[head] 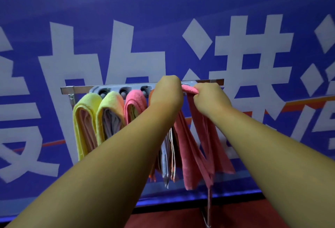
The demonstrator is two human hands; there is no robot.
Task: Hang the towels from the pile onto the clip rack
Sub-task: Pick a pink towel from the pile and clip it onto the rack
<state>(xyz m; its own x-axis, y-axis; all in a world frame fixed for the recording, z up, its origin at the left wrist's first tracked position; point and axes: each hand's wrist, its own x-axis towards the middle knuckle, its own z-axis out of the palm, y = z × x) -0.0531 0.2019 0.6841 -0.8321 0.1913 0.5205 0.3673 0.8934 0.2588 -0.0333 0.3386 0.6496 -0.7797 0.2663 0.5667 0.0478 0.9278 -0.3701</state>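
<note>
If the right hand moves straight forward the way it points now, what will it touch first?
Most likely the clip rack: the right hand, pinching the held pink towel, points at its right end. Depth is unclear.

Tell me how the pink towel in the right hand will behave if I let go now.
Probably floppy: the pink towel hangs in limp folds below the right hand. Likely light: a pinch at its top edge carries it. It may drop if released; whether the rack grips it is hidden.
</note>
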